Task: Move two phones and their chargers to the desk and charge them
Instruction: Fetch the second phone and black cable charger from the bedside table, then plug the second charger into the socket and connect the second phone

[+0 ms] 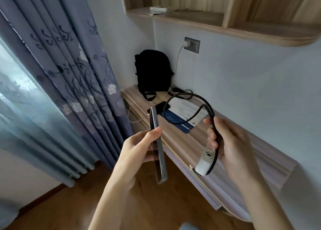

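The left hand [139, 146] is held up in front of the desk edge. Its fingers [152, 132] pinch a grey phone [157, 142] about mid-length; the phone is turned edge-on to the camera, upper end tilted toward the desk. The right hand [231, 142] is level with it, palm turned inward. Its fingers are curled round a white charger plug [205, 163] with a paw-print mark and round the black braided cable [184, 97], which rises from the grip and loops over the desk.

On the desk [191, 146] — against the wall — stands a black backpack [153, 69], straps trailing. A blue-and-white booklet [182, 115] lies beside it, under the cable loop. A second, dark phone [159, 106] lies flat near the front edge. A white adapter [187, 43] sits in the wall socket [194, 44] above; its thin white cable [178, 63] drops to the desk. A patterned curtain [69, 73] hangs to the left; a wooden shelf [243, 31] runs overhead.

The grey phone covers part of the dark phone — whether the thin white cable is plugged into it cannot be told. The free end of the black braided cable is hard to make out.
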A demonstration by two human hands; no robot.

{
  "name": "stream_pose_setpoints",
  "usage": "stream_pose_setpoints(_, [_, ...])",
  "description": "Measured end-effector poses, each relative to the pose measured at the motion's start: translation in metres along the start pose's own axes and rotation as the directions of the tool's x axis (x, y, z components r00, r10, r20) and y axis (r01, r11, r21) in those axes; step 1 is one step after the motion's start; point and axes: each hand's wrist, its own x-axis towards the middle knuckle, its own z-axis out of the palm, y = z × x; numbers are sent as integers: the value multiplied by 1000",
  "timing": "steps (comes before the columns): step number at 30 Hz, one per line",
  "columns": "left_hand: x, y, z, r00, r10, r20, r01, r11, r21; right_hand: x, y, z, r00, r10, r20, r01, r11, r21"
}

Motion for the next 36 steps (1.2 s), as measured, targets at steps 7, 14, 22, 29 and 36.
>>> stream_pose_setpoints(7, [94,-11,-17,999,-32,30,31,999,30,73,29,12,990,38,-133,-29,997,70])
stream_pose_setpoints(14, [216,-23,-1,998,-41,51,29,977,213,169,77,0,958,117,-263,-122,992,-3])
stream_pose_setpoints(22, [326,-54,33,994,-40,105,-41,739,673,251,118,-24,894,268,-359,-208,958,198])
stream_pose_setpoints(29, [375,-88,54,972,-137,189,-54,654,754,286,173,-65,805,378,-458,-283,922,264])
stream_pose_setpoints(36, [409,-104,67,951,-206,233,-81,558,826,307,221,-96,617,492,-615,-394,869,300])
